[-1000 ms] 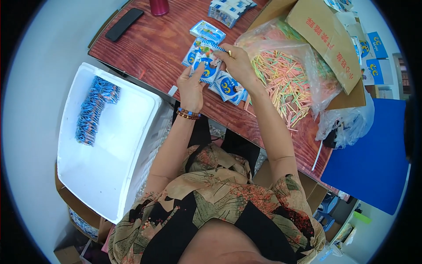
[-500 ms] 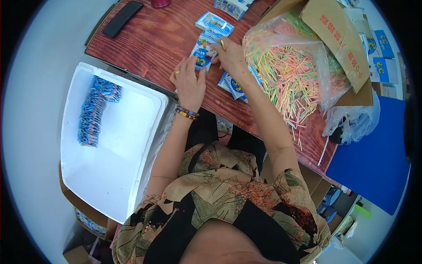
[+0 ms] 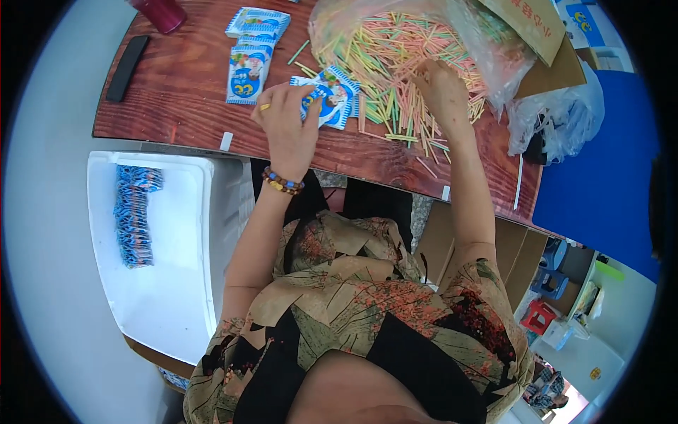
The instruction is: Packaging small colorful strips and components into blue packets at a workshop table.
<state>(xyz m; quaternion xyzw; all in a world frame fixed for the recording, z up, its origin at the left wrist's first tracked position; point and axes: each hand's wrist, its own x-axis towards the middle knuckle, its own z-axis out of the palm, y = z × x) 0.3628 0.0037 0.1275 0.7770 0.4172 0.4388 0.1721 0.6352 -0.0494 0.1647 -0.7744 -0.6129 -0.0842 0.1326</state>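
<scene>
My left hand (image 3: 286, 124), with a ring and a beaded bracelet, grips the left edge of a blue-and-white packet (image 3: 332, 99) between thumb and fingers, just over the table. Beneath that packet another one partly shows. Left of it, several similar packets (image 3: 247, 67) lie overlapping in a row. My right hand (image 3: 446, 99) reaches into a heap of thin pink, yellow and green sticks (image 3: 395, 63). Its fingers are curled together among the sticks, and whatever lies between the fingertips is hidden. The heap spills from a clear plastic bag (image 3: 494, 78) onto the table.
A white foam box (image 3: 176, 283) at the left holds a row of blue packets (image 3: 133, 219). On the red-brown wooden table (image 3: 191, 85) lie a black phone (image 3: 127, 67) and a dark red cup (image 3: 162, 14). An open cardboard box (image 3: 551, 71) stands at the right.
The view has shifted. My right hand has left the packets for the stick heap. My left hand has moved right from the packet row to the packet nearer the heap.
</scene>
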